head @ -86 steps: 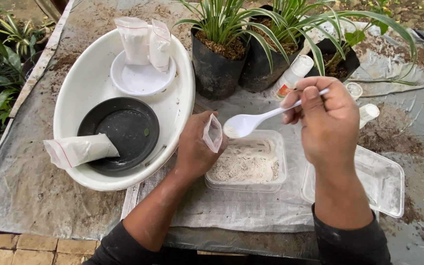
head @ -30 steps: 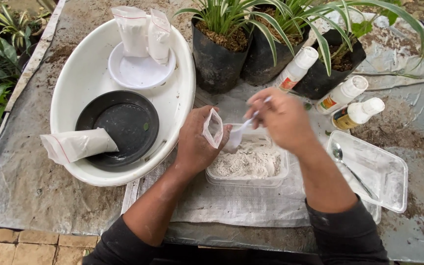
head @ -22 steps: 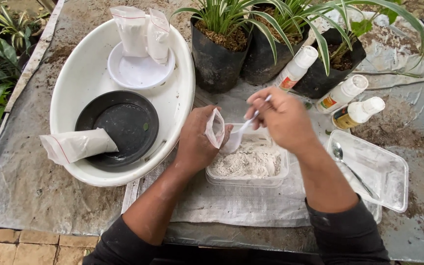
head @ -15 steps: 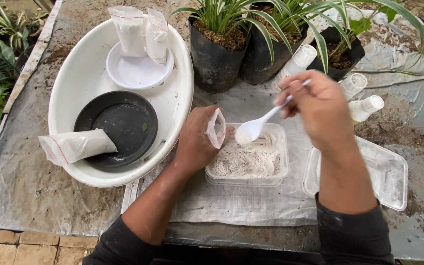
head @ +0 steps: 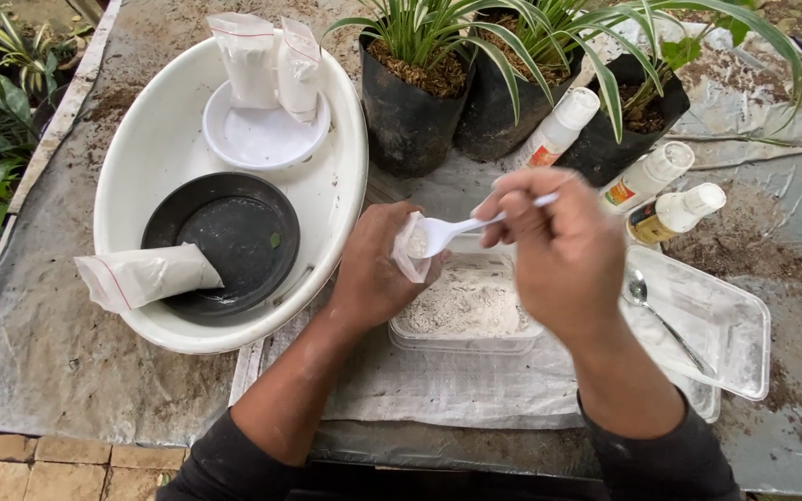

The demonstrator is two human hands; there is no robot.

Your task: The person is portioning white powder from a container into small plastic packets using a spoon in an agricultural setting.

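Nearest to the camera, two forearms in dark sleeves reach over a grey sheet on the table (head: 39, 371). The left hand (head: 378, 274) is closed around a small clear plastic bag (head: 410, 246), holding it with its mouth open just above a clear tray of white powder (head: 466, 306). The right hand (head: 554, 246) pinches the handle of a white plastic spoon (head: 452, 232), and the bowl of the spoon is at the mouth of the bag. To the right of the tray lies a clear lid (head: 717, 320) with a metal spoon (head: 661, 315) on it. To the left stands a big white basin (head: 141, 167); inside it are a black dish (head: 225, 241), one filled bag (head: 141, 276) on the near rim, and a white saucer (head: 262, 139) with two filled bags (head: 271, 60) standing on it. Farther away are three white bottles (head: 647, 176) and black pots with striped plants (head: 457, 102).
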